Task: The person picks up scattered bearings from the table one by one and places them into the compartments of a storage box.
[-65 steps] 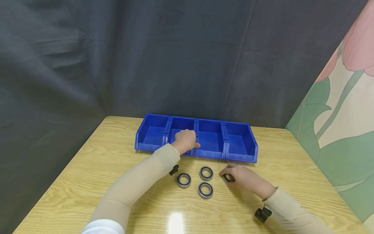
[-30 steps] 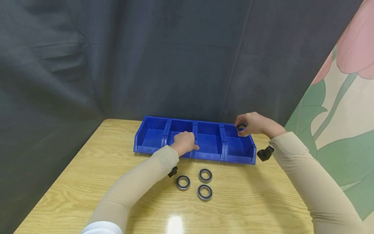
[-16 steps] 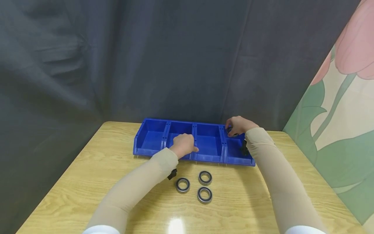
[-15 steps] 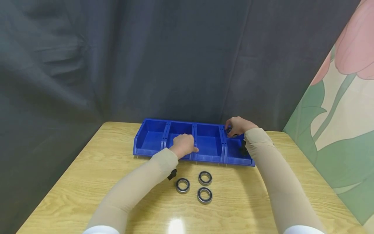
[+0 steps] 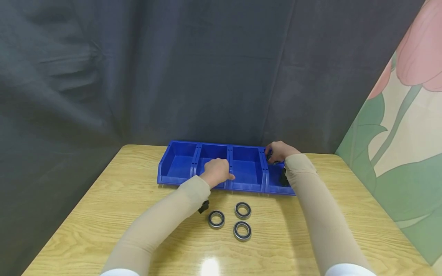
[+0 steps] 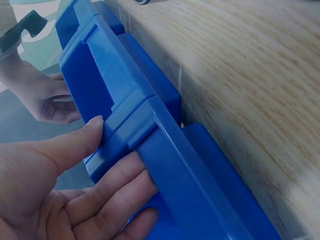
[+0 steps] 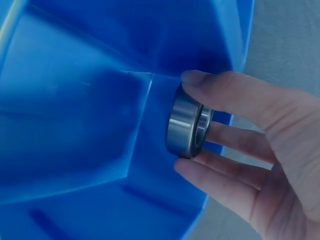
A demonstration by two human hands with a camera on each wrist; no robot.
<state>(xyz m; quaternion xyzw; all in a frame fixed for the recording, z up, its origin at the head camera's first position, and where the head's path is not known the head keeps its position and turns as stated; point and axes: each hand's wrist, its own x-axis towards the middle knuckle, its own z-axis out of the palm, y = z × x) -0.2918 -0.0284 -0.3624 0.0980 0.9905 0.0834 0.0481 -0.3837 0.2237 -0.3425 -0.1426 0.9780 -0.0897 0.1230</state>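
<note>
Right hand (image 5: pixel 280 150) pinches one bearing (image 7: pixel 183 127) inside the three-o'clock bin (image 5: pixel 278 189), left hand (image 5: pixel 216 171) grips the divider (image 6: pixel 117 129), three loose bearings (image 5: pixel 243 217) remain at six o'clock.

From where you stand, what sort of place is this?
Probably a tabletop workstation: a row of blue bins, loose ring bearings on a wood-grain table, and a dark curtain behind.

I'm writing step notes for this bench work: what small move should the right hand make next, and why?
Probably ease the bearing down and let go. The right hand pinches it inside the rightmost blue bin as the head view shows it, while three other bearings lie on the table, so a free hand seems useful.
</note>
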